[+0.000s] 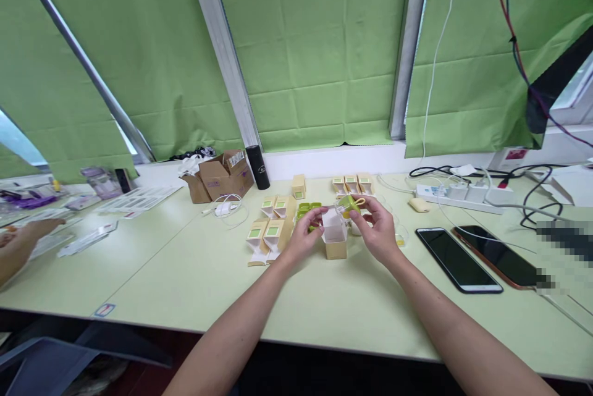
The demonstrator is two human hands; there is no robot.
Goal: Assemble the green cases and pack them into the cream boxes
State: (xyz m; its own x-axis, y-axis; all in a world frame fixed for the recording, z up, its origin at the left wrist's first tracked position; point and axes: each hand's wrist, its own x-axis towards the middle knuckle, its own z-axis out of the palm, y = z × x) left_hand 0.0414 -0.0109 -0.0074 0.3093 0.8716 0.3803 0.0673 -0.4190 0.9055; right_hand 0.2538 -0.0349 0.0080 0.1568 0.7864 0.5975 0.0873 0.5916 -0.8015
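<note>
In my right hand (377, 229) is a small clear plastic container (347, 204) with a yellow-green lid and a loop, tilted above an open cardboard box (336, 250). The box is tan outside, white inside, and stands on the table. My left hand (306, 229) has its curled fingers and thumb at the left rim of that box. Behind the left hand sit bright green pieces (303, 209). To the left lie several tan boxes (273, 232) with green labels and their flaps open. Part of another clear container (401, 236) shows beside my right wrist.
Along the back stand a brown carton (222, 178), a black bottle (257, 167) and more tan boxes (352, 184). Two phones (458, 260) and a power strip (463, 196) with cables lie at right. Another person's hand (28, 238) works at far left over papers.
</note>
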